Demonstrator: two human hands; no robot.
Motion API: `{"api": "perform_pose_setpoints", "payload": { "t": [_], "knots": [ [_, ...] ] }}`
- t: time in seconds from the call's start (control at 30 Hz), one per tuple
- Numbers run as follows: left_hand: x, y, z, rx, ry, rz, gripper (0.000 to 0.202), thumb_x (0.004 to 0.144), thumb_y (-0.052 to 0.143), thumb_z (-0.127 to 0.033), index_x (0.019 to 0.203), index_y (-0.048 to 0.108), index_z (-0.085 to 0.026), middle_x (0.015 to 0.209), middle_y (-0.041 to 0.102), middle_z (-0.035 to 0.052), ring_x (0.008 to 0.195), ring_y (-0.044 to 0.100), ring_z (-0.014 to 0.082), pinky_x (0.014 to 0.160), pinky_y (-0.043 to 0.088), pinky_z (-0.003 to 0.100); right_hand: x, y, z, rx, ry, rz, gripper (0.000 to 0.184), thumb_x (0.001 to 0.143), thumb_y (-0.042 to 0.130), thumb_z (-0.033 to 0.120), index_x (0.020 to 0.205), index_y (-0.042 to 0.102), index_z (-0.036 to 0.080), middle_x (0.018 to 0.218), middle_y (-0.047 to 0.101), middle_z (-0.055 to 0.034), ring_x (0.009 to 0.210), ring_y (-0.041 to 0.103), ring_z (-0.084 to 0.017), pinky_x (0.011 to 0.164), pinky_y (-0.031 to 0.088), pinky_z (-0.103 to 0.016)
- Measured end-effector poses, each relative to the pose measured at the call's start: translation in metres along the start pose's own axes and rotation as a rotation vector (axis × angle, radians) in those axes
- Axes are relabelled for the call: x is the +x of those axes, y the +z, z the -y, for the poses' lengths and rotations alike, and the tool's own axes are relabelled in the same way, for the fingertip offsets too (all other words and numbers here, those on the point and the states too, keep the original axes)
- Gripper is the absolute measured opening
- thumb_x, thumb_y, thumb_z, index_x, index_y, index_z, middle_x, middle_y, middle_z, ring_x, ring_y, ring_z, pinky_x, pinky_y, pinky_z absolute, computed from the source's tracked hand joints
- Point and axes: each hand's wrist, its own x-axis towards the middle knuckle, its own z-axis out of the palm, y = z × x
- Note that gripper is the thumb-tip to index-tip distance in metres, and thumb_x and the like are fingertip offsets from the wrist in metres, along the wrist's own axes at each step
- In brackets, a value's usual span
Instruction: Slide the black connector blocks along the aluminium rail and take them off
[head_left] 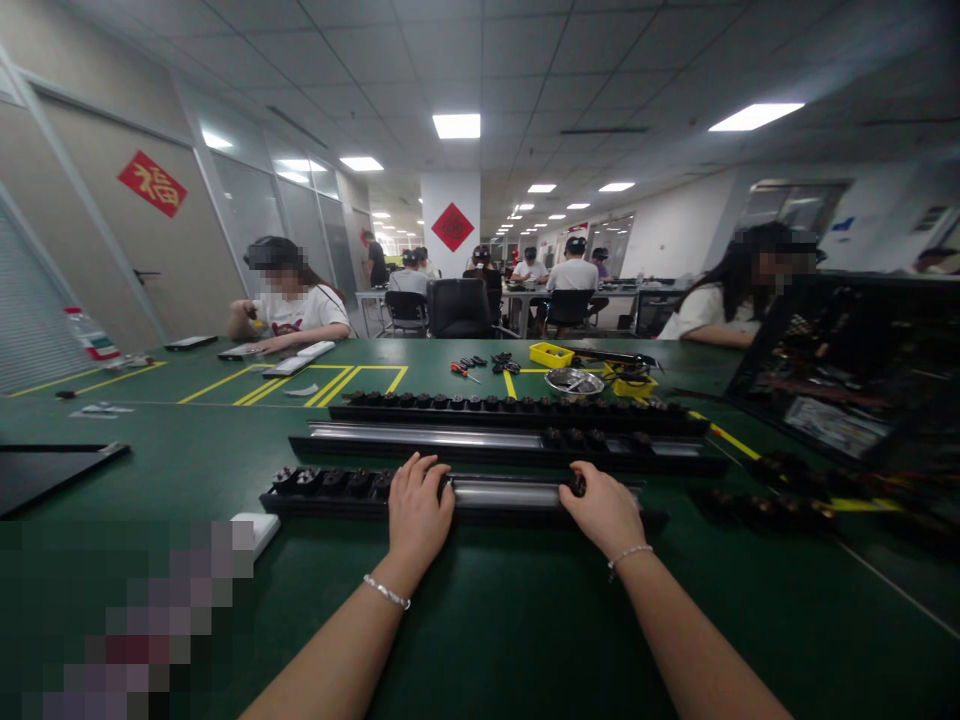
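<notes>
The near rail (510, 497) is lying crosswise on the green table (315, 600) at twelve o'clock, a long black channel whose silvery strip is gleaming between the two hands. Toward eleven o'clock it is carrying a row of chunky black parts (332, 482) — the outermost two are showing paler metal tops, the others are looking darker. The left hand (420, 495), just short of twelve, is curving over that row's inner end; whether it is pinching anything I cannot tell, as it is covering what lies beneath. The right hand (604, 505), at one o'clock, is pinching a small dark piece (577, 484) between thumb and fingers at the rail. Beyond, the middle rail (427, 435) is showing a shiny strip too, while the far rail (517, 405) is bearing many parts along its length. At eleven o'clock, a red sign (152, 184) is displaying the gold character 福; at twelve, a red diamond (452, 228) is bearing a character too unclear to read. At ten o'clock a bottle (94, 335) is wearing a coloured label, and at two a black case (892, 350) is showing a whitish label (832, 428) — the print on both is staying illegible.
</notes>
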Motion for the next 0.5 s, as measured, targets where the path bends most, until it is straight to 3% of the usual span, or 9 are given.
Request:
{"api": "perform_pose_setpoints", "payload": {
  "t": [0.17,0.5],
  "knots": [
    [0.0001,0.0001,0.0001,0.002,0.004,0.0,0.023,0.08,0.05,-0.022,0.1,0.063,-0.021,0.116,0.059,0.0065,0.121,0.042,0.027,0.103,0.032,0.046,-0.0018,-0.0007,-0.0031,-0.065,0.032,-0.047,0.045,0.074,0.046,0.048,0.107,0.058,0.02,0.11,0.061,-0.0099,0.109,0.05,-0.026,0.095,0.029,-0.043],
    [0.0002,0.0001,0.0001,0.003,0.006,-0.003,0.023,0.08,0.05,-0.022,0.099,0.063,-0.021,0.115,0.06,0.0063,0.12,0.043,0.0266,0.103,0.032,0.046,0.0023,-0.0043,-0.0081,-0.052,0.031,-0.005,0.043,0.074,0.046,0.043,0.107,0.058,0.019,0.108,0.062,-0.0095,0.102,0.054,-0.024,0.088,0.036,-0.036]
  ]
}}
